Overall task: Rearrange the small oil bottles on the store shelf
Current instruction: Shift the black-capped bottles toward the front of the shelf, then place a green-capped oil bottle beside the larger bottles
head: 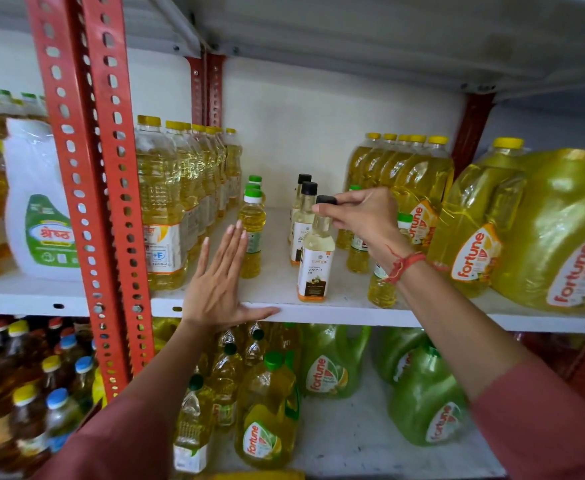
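Three black-capped coconut oil bottles line up mid-shelf; her right hand pinches the front one's cap, left hand lies flat, fingers spread, beside the green-capped bottles.

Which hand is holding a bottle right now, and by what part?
The right hand pinches the front coconut oil bottle by its black cap. The left hand holds nothing, flat on the shelf edge.

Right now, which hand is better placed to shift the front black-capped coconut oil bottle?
Right. The right hand already pinches the black cap of the front clear coconut oil bottle. The left hand lies flat and open on the white shelf edge.
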